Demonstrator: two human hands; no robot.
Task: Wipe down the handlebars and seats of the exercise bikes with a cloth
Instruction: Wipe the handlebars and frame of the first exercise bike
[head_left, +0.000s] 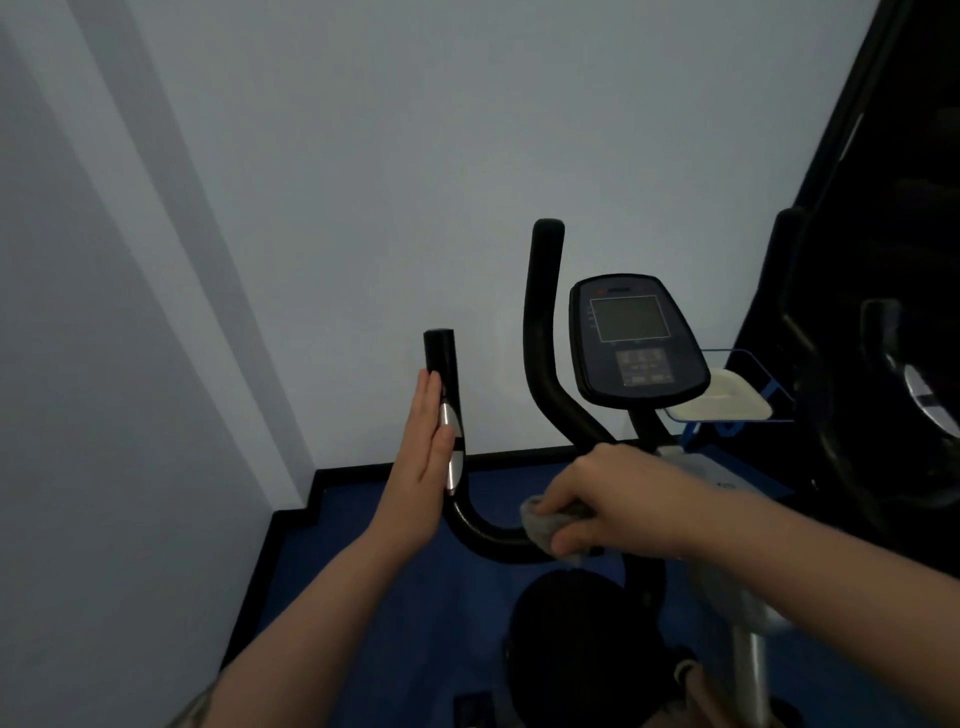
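An exercise bike stands before me with black curved handlebars (483, 535) and a console (636, 343) on its post. My left hand (421, 462) lies flat, fingers straight, against the left upright grip (441, 358) beside its silver pulse sensor (451, 415). My right hand (602, 499) grips a grey cloth (540, 525) wrapped round the lower bend of the handlebar near the centre. The second black grip (543, 291) rises behind it. The seat is not clearly in view.
A pale wall fills the back and left, meeting a blue floor (363, 519) with black skirting. A dark machine (883, 312) stands at the right. A white tray on a blue stand (722, 400) sits behind the console. The grey bike frame (737, 597) runs down right.
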